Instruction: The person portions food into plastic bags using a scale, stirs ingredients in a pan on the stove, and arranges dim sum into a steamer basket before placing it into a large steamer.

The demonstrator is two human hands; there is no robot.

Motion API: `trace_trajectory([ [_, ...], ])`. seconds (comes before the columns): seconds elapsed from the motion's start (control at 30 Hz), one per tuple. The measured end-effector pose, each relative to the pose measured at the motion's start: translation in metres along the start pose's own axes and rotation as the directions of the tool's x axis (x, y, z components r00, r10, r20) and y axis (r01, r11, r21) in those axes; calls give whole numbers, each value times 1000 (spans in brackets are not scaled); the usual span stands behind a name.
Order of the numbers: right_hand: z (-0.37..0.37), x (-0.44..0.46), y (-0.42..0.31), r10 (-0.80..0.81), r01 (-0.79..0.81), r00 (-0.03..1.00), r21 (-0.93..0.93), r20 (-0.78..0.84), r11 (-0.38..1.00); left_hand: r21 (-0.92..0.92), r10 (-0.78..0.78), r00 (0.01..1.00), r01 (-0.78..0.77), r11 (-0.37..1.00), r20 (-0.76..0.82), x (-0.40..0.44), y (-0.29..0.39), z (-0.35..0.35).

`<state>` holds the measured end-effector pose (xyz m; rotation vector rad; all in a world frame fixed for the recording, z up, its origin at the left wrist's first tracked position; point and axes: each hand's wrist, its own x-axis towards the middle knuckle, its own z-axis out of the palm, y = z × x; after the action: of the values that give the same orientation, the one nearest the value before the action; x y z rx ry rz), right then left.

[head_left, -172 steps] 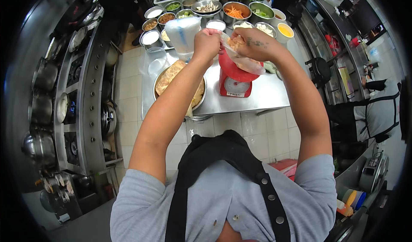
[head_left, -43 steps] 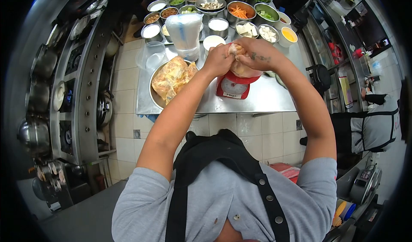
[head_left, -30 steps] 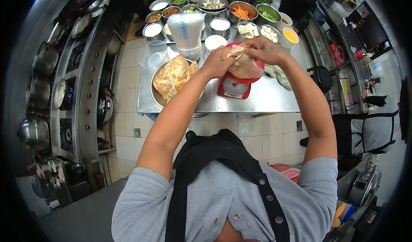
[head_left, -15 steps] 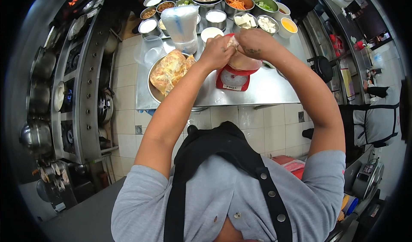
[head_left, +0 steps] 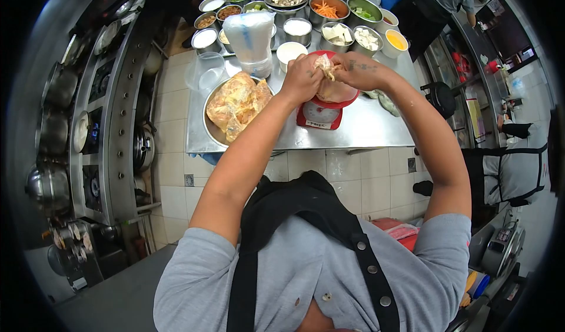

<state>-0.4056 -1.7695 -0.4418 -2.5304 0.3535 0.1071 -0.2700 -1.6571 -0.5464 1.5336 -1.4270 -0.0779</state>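
A red kitchen scale (head_left: 318, 120) stands on the steel table, its round dial facing me. On its red pan rests a clear plastic bag (head_left: 336, 91) with pale pink contents, perhaps raw meat. My left hand (head_left: 303, 80) is closed on the gathered neck of this bag. From the other side my right hand (head_left: 358, 73) pinches the same bunched plastic. To the left, a steel bowl (head_left: 207, 123) holds a larger bag of yellowish-orange food (head_left: 235, 104). Behind that bowl stands a tall bundle of clear plastic bags (head_left: 249, 38) in a clear container.
Bowls of cut food crowd the table's far side, among them shredded carrot (head_left: 326, 8), tofu-like cubes (head_left: 337, 34) and an orange liquid (head_left: 396, 39). A stove (head_left: 97, 126) runs along the left. Co-workers (head_left: 438, 8) (head_left: 512, 170) stand on the right.
My hands have drawn slightly apart and lower around the bag's neck, so more of the twisted plastic shows between them. At the upper right, a co-worker has come further into view.
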Motion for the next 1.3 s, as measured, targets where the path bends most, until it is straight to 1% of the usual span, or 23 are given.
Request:
trace_trajectory([
  [0.03,1,-1,0,-2,3,1000,-24,29,1000,9,13,1000,-13,1000,-3,0,3,-1],
  [0.13,11,0,2,44,-54,998,-286,-39,957,-30,21,999,-20,999,28,2,2,-1],
  [0.23,13,-2,6,-43,-23,990,-462,-131,887,125,97,994,-103,987,50,-2,2,-6],
  [0.33,14,-2,13,-141,44,978,-513,-152,857,202,113,987,-135,970,116,-6,0,-9],
  [0.43,9,-4,6,-126,35,984,-563,-123,826,234,175,981,-190,953,83,-8,1,-8],
  [0.53,5,-3,7,-137,42,982,-553,-131,832,265,228,972,-237,935,63,-7,1,-8],
  [0.73,-5,-2,16,-159,45,977,-587,-144,808,257,296,955,-287,923,4,-1,8,-5],
  [0.83,-12,-2,13,-155,21,975,-626,-161,780,251,307,952,-296,922,-6,3,12,-5],
  [0.93,-17,-2,15,-161,41,979,-648,-128,760,277,296,955,-289,917,14,6,14,-3],
  [1.13,-20,1,26,-264,92,955,-715,-133,693,242,334,942,-317,917,-28,9,16,-2],
  [1.23,-21,1,27,-344,111,925,-751,-162,651,217,356,933,-338,916,-47,10,16,1],
  [1.3,-21,2,33,-353,115,922,-756,-161,644,217,346,937,-327,920,-54,11,16,3],
])
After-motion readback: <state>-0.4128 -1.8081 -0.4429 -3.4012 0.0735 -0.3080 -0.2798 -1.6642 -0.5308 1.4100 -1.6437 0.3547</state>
